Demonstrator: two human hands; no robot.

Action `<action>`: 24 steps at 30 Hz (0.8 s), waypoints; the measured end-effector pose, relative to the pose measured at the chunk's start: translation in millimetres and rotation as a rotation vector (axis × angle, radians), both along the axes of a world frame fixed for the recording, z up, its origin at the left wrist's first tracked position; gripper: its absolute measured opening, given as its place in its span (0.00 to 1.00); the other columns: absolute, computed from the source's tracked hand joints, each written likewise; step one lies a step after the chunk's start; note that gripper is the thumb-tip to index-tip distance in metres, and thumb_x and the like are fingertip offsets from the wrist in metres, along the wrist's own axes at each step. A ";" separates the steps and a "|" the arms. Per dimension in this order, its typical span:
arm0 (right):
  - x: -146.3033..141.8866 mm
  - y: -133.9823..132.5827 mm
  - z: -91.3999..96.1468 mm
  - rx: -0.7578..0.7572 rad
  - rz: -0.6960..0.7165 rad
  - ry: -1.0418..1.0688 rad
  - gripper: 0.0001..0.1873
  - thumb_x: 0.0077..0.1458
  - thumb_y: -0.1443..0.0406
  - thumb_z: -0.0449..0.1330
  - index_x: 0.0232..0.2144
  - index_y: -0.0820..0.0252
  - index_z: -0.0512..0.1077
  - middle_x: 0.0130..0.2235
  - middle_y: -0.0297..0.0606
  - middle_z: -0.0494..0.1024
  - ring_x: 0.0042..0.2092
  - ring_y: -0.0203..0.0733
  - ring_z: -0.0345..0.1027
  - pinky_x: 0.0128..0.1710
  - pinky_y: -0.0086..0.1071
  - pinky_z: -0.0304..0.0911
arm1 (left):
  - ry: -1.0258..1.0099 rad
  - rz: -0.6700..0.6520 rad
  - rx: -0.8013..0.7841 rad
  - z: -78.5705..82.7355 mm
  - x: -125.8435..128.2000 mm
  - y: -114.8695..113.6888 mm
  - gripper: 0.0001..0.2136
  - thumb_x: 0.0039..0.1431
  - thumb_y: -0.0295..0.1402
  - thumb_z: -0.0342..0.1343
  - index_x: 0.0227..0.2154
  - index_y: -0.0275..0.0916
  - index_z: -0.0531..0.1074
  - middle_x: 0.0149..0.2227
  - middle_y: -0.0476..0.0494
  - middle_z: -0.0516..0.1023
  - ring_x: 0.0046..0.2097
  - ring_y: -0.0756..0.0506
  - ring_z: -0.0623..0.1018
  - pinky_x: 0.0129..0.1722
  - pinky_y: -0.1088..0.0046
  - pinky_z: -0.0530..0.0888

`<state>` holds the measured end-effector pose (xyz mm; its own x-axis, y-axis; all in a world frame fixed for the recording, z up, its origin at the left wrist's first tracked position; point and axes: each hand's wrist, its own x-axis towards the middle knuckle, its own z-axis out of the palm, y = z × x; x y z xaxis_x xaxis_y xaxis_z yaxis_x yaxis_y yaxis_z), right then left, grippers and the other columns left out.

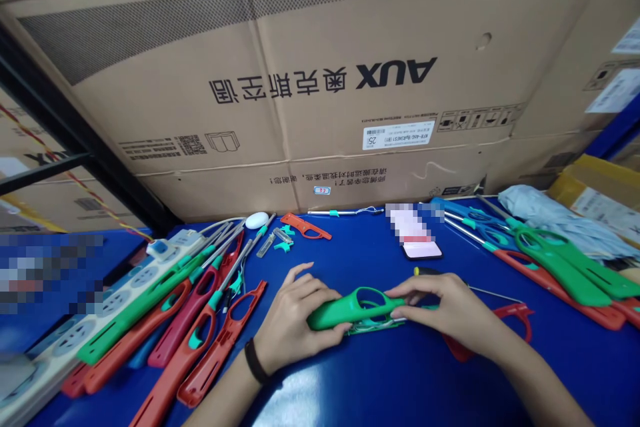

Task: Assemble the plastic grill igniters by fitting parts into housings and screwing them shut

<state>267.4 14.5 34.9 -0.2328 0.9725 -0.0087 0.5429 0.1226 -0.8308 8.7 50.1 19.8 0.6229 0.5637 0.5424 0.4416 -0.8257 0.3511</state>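
My left hand [295, 320] and my right hand [445, 307] both grip a green plastic utility lighter body [345, 310], lying on its side above the blue table [360, 380]. My left hand holds its handle end, and my right fingers press its narrower end. Thin wires and a green part [375, 327] show beneath it, partly hidden. A screwdriver with a black and yellow handle [425, 271] lies just beyond my right hand, and its thin shaft runs right. A red lighter shell [510, 315] lies partly under my right hand.
Several assembled red and green lighters [170, 327] lie at the left beside a white power strip [120, 313]. More lighters [560, 273] lie at the right. A phone [423, 250] and small parts lie at the back, against a large cardboard AUX carton [320, 80].
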 end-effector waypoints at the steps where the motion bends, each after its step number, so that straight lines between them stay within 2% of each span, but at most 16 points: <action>1: 0.8 0.0 -1.1 0.018 0.016 -0.034 0.11 0.48 0.59 0.65 0.35 0.55 0.79 0.31 0.35 0.80 0.32 0.40 0.74 0.34 0.30 0.68 | -0.002 0.002 -0.003 0.5 0.5 -0.7 0.11 0.49 0.36 0.63 0.36 0.40 0.75 0.31 0.47 0.78 0.32 0.47 0.77 0.55 0.53 0.64; 4: 2.4 0.7 -3.9 0.078 0.062 -0.148 0.09 0.46 0.60 0.66 0.33 0.55 0.79 0.28 0.34 0.79 0.29 0.38 0.71 0.29 0.29 0.66 | 0.010 0.000 -0.021 1.8 1.2 -2.2 0.12 0.46 0.35 0.64 0.35 0.41 0.75 0.32 0.48 0.78 0.34 0.47 0.76 0.55 0.52 0.62; 8: 4.4 2.8 -6.9 0.169 0.125 -0.236 0.08 0.48 0.61 0.66 0.33 0.55 0.79 0.30 0.35 0.78 0.32 0.39 0.69 0.35 0.32 0.65 | 0.059 0.003 -0.063 2.8 0.9 -2.0 0.12 0.47 0.40 0.64 0.35 0.42 0.76 0.32 0.48 0.77 0.35 0.46 0.76 0.57 0.51 0.59; 13: 7.1 4.7 -8.8 0.166 0.169 -0.204 0.09 0.48 0.59 0.66 0.33 0.56 0.78 0.36 0.37 0.79 0.39 0.41 0.70 0.41 0.33 0.65 | 0.168 -0.005 -0.130 1.9 -1.2 -0.4 0.14 0.45 0.43 0.64 0.35 0.43 0.76 0.33 0.50 0.77 0.37 0.46 0.75 0.59 0.51 0.53; 18: 6.7 4.0 -9.6 0.155 0.169 -0.219 0.10 0.47 0.58 0.67 0.31 0.56 0.78 0.35 0.36 0.78 0.39 0.41 0.70 0.42 0.34 0.64 | 0.191 -0.020 -0.156 2.8 -6.8 0.8 0.15 0.43 0.41 0.64 0.36 0.43 0.76 0.33 0.51 0.76 0.38 0.47 0.75 0.62 0.54 0.48; 24: 6.4 4.4 -13.8 0.170 0.181 -0.247 0.09 0.47 0.59 0.67 0.32 0.56 0.78 0.36 0.36 0.77 0.40 0.41 0.69 0.42 0.34 0.64 | 0.195 -0.047 -0.129 5.0 -9.2 2.3 0.14 0.44 0.39 0.63 0.36 0.42 0.76 0.32 0.51 0.76 0.37 0.47 0.75 0.62 0.55 0.48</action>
<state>273.8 18.9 21.1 -0.4127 0.9080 0.0720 0.6816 0.3604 -0.6368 -0.5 52.4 24.8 0.7361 0.5884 0.3345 0.4736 -0.8009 0.3666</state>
